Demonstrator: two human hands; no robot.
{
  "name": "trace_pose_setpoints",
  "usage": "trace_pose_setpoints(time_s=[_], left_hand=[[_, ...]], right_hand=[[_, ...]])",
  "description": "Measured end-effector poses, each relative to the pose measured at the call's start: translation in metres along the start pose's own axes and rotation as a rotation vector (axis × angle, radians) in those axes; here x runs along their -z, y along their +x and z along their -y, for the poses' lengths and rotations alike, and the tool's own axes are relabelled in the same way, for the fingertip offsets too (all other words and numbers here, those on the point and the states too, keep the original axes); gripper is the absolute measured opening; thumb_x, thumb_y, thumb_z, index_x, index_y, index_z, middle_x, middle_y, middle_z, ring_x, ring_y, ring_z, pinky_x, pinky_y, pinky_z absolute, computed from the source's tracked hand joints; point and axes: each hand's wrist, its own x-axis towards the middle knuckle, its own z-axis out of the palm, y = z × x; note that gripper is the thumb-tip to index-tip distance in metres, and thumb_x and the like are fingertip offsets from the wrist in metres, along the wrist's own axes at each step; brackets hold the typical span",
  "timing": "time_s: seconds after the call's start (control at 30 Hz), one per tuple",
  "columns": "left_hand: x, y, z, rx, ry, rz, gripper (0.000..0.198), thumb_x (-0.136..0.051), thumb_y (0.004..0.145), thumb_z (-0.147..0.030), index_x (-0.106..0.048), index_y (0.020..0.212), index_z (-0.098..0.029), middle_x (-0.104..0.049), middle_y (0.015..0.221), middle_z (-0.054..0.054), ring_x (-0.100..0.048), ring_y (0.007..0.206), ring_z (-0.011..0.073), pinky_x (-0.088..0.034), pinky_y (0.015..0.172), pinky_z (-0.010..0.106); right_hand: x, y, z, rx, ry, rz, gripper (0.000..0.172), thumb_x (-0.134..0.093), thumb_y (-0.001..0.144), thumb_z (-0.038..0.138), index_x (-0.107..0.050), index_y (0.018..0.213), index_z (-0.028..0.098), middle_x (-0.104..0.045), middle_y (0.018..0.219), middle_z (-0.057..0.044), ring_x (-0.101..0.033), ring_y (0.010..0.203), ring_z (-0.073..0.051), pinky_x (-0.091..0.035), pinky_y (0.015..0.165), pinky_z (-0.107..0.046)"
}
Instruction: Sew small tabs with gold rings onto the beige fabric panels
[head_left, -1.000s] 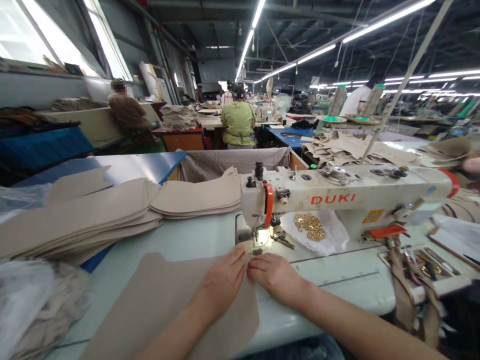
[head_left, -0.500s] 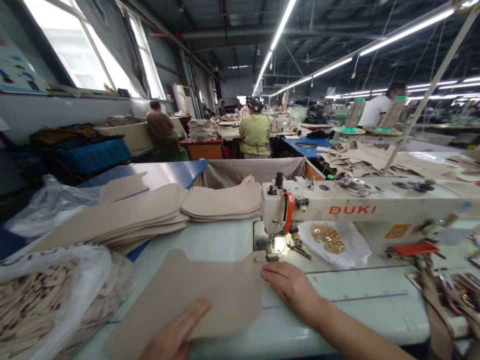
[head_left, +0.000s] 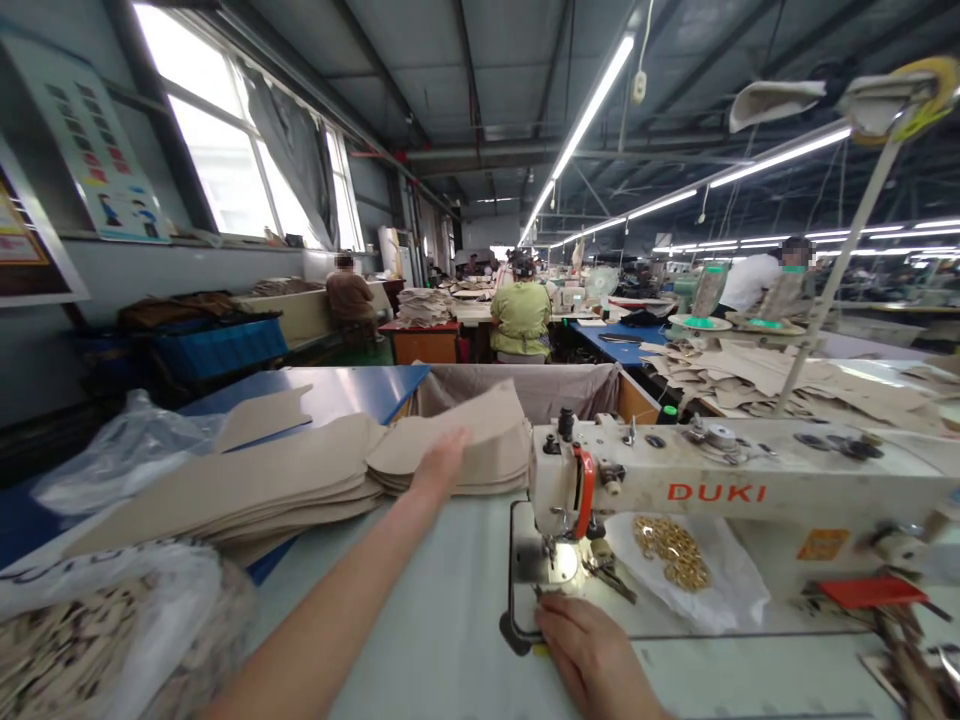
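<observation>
Several beige panels lie in a stack at the back of the table, left of the sewing machine, and the left hand reaches onto the uppermost panel, whose far corner looks lifted. Whether its fingers pinch the sheet or merely lie on it, I cannot tell. The right hand rests beside the needle plate, fingers bent and close together; whether anything is held under them is unclear. No panel shows on the plate. The step in hand seems to be handling a panel at the stack, either laying it down or taking it up; I cannot settle which. Laying down would call for lining its edges up with those below and letting go; taking up, for separating one sheet and keeping it flat.
</observation>
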Motion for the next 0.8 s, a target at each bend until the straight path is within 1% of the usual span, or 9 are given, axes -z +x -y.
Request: trace_pose_setpoints(time_s=[0.07, 0.17, 0.33, 0.47, 0.53, 0.6, 0.63, 0.7, 0.8], left_hand=[[-0.015, -0.009, -0.001, -0.038, 0.016, 0.012, 0.032, -0.055, 0.088, -0.032, -0.053, 0.116, -0.017, -0.055, 0.117, 0.009, -0.058, 0.098, 0.0213, -0.051, 0.081, 0.042], [-0.029, -0.026, 0.005, -0.061, 0.041, 0.044, 0.032, -0.054, 0.088, -0.032, -0.053, 0.116, -0.017, -0.056, 0.116, 0.009, -0.058, 0.097, 0.0211, -0.051, 0.081, 0.041], [-0.030, -0.046, 0.026, 0.006, 0.116, 0.057, 0.033, -0.055, 0.088, -0.032, -0.053, 0.116, -0.016, -0.056, 0.116, 0.008, -0.058, 0.098, 0.0218, -0.051, 0.081, 0.042], [-0.005, -0.057, 0.058, 0.123, 0.203, 0.010, 0.038, -0.054, 0.088, -0.034, -0.050, 0.121, -0.017, -0.051, 0.126, 0.011, -0.053, 0.109, 0.0256, -0.045, 0.090, 0.048], [0.016, -0.065, 0.082, 0.223, 0.272, -0.027, 0.043, -0.051, 0.089, -0.034, -0.046, 0.126, -0.014, -0.044, 0.134, 0.016, -0.041, 0.124, 0.0305, -0.035, 0.100, 0.050], [0.039, -0.073, 0.108, 0.380, 0.362, -0.007, 0.047, -0.047, 0.088, -0.035, -0.043, 0.129, -0.010, -0.040, 0.138, 0.021, -0.029, 0.132, 0.0333, -0.026, 0.105, 0.050], [0.050, -0.078, 0.120, 0.453, 0.397, 0.032, 0.049, -0.046, 0.088, -0.036, -0.044, 0.128, -0.010, -0.042, 0.137, 0.021, -0.030, 0.132, 0.0340, -0.026, 0.105, 0.050], [0.067, -0.087, 0.139, 0.526, 0.419, 0.126, 0.049, -0.044, 0.086, -0.041, -0.048, 0.124, -0.011, -0.048, 0.132, 0.020, -0.039, 0.127, 0.0335, -0.032, 0.101, 0.048], [0.082, -0.095, 0.151, 0.475, 0.387, 0.207, 0.046, -0.042, 0.086, -0.047, -0.055, 0.115, -0.014, -0.056, 0.125, 0.017, -0.051, 0.116, 0.0291, -0.040, 0.094, 0.039]], right_hand=[[-0.005, -0.002, -0.004, 0.016, -0.012, -0.011, 0.028, -0.040, 0.090, 0.018, -0.064, 0.104, 0.021, -0.069, 0.098, -0.007, -0.066, 0.087, -0.018, -0.056, 0.076, -0.027], [-0.008, -0.004, -0.006, 0.026, -0.002, 0.005, 0.027, -0.040, 0.089, 0.017, -0.064, 0.101, 0.021, -0.070, 0.096, -0.007, -0.067, 0.085, -0.019, -0.057, 0.075, -0.027], [-0.004, -0.007, -0.008, 0.060, -0.004, 0.093, 0.028, -0.044, 0.087, 0.014, -0.063, 0.106, 0.021, -0.069, 0.102, -0.007, -0.066, 0.092, -0.018, -0.055, 0.081, -0.026], [-0.005, -0.013, -0.018, 0.133, -0.015, 0.108, 0.026, -0.046, 0.088, 0.016, -0.063, 0.107, 0.020, -0.069, 0.102, -0.009, -0.067, 0.092, -0.018, -0.056, 0.080, -0.024], [-0.006, -0.015, -0.022, 0.170, -0.026, 0.103, 0.025, -0.049, 0.087, 0.018, -0.063, 0.108, 0.020, -0.070, 0.101, -0.009, -0.067, 0.092, -0.019, -0.056, 0.080, -0.024], [-0.007, -0.016, -0.024, 0.190, -0.035, 0.100, 0.025, -0.050, 0.087, 0.019, -0.064, 0.107, 0.020, -0.070, 0.101, -0.008, -0.067, 0.092, -0.019, -0.056, 0.080, -0.024], [-0.008, -0.016, -0.024, 0.196, -0.038, 0.094, 0.024, -0.050, 0.087, 0.019, -0.064, 0.106, 0.020, -0.070, 0.101, -0.008, -0.068, 0.091, -0.019, -0.056, 0.079, -0.024], [-0.007, -0.015, -0.024, 0.212, -0.039, 0.077, 0.023, -0.049, 0.088, 0.021, -0.066, 0.104, 0.021, -0.071, 0.099, -0.008, -0.068, 0.089, -0.018, -0.057, 0.078, -0.023], [-0.005, -0.012, -0.022, 0.219, -0.044, 0.076, 0.023, -0.049, 0.088, 0.023, -0.067, 0.102, 0.022, -0.072, 0.097, -0.006, -0.069, 0.086, -0.017, -0.057, 0.077, -0.022]])
